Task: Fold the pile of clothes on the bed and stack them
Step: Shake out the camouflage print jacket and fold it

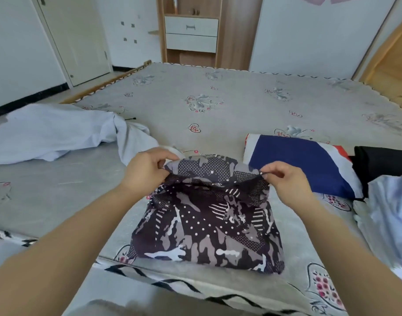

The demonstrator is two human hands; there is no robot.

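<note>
Head view. You have the camouflage-print garment (206, 222) lying near the front edge of the bed (218, 92), its near part flat on the cover, its far edge lifted. Your left hand (147, 169) pinches the far-left corner of that edge between thumb and curled fingers. Your right hand (284, 181) pinches the far-right corner the same way. The two hands are apart, with the lifted edge drooping slightly between them.

Just beyond your right hand: a folded navy, white and red garment (305, 165) lies flat, with a black garment (382, 163) at its right side. A pale blue garment (391, 213) lies at the right edge. A white garment (54, 133) lies crumpled at left. A wooden cabinet (190, 30) stands past the bed.
</note>
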